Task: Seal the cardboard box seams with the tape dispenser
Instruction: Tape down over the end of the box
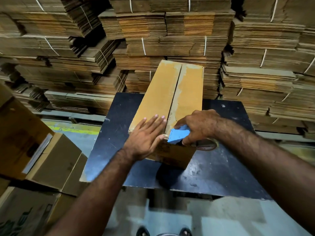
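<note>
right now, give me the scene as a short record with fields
surface: black scuffed tabletop
item: long brown cardboard box, centre seam lengthwise
left hand: flat on the box's left flap, near end
right hand: grips blue tape dispenser at the seam's near end
backdrop: strapped stacks of flattened cardboard

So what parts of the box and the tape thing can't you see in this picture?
Head view only:
- Brown tape roll: mostly hidden behind the right hand gripping the blue plastic tape dispenser.
- Long brown cardboard box: near left corner covered by the flat left hand; its underside hidden.
- Printing on the box's near end: too blurred to read.
- Black tabletop: legs out of sight below.
</note>
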Demonstrator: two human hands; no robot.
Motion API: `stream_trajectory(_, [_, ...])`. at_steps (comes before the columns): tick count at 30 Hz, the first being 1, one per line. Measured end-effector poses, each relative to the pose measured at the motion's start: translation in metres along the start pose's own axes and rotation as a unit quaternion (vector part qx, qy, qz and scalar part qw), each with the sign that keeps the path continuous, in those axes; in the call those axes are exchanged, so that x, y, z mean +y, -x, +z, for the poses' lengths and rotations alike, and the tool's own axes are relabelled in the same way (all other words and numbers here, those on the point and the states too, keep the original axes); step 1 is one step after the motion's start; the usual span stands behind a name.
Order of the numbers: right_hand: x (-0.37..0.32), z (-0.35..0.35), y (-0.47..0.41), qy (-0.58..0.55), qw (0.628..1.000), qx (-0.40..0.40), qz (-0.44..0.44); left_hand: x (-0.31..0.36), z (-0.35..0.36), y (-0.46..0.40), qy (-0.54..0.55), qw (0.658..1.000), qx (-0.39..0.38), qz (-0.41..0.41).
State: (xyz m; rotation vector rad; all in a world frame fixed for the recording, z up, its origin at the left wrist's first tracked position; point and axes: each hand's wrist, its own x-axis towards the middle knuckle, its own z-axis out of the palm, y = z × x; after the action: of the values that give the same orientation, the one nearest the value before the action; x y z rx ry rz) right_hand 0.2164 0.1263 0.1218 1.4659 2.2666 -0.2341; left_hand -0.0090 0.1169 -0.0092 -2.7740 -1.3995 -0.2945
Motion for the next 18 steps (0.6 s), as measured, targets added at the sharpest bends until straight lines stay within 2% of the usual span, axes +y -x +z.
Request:
stream_trajectory(5, [0.000, -0.001, 0.000, 0.004, 1.000, -0.007, 0.007, 0.008, 0.014, -0.002, -0.027, 0.999, -0.008, -0.031])
stream_trajectory(12, [0.017, 0.006, 0.015, 0.001, 1.000, 0.012, -0.008, -0.003, 0.021, -0.006, -0.058, 0.998, 0.011, 0.005])
stream_trajectory(18, [0.044, 0.024, 0.039, -0.006, 0.999, 0.000, 0.034, -0.002, 0.015, -0.005, -0.051, 0.999, -0.009, 0.012])
